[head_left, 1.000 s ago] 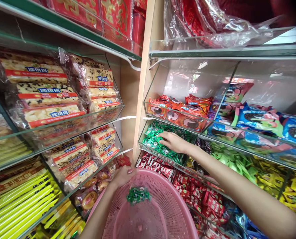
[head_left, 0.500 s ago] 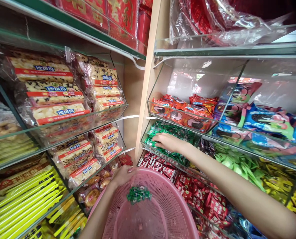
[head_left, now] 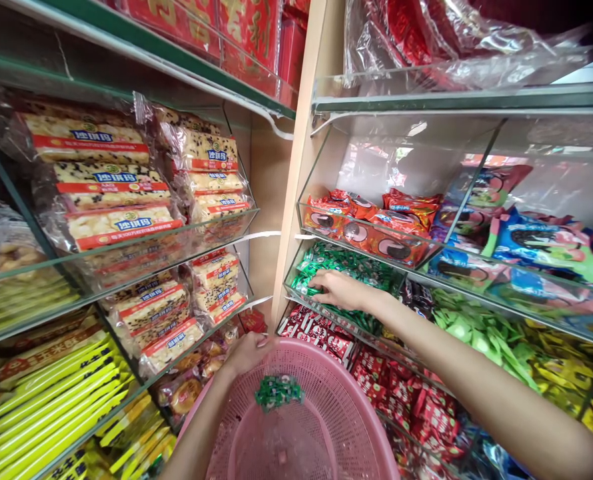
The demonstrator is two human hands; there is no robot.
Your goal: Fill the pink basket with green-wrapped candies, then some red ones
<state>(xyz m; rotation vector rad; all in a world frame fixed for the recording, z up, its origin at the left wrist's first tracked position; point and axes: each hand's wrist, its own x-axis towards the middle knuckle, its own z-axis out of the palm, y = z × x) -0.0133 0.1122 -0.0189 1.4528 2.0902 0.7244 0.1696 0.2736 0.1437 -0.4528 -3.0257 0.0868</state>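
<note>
My left hand (head_left: 246, 352) grips the far rim of a pink mesh basket (head_left: 336, 413) held low in front of me. A small heap of green wrapped candies (head_left: 278, 391) lies inside the basket. My right hand (head_left: 340, 289) reaches into a clear shelf bin full of green wrapped candies (head_left: 356, 267), its fingers curled down into the pile. Whether candies are between the fingers is hidden.
Clear bins on the right shelf hold red snack packs (head_left: 376, 223), blue packs (head_left: 541, 247), light green candies (head_left: 476, 330) and red candies (head_left: 416, 400). Left glass shelves carry bagged nougat bars (head_left: 111, 180) and yellow packs (head_left: 51, 393). A wooden post (head_left: 296, 180) divides the two shelf units.
My right hand has slid a little left and deeper into the green candy bin, its fingers curling more. The left hand and basket have stayed put.
</note>
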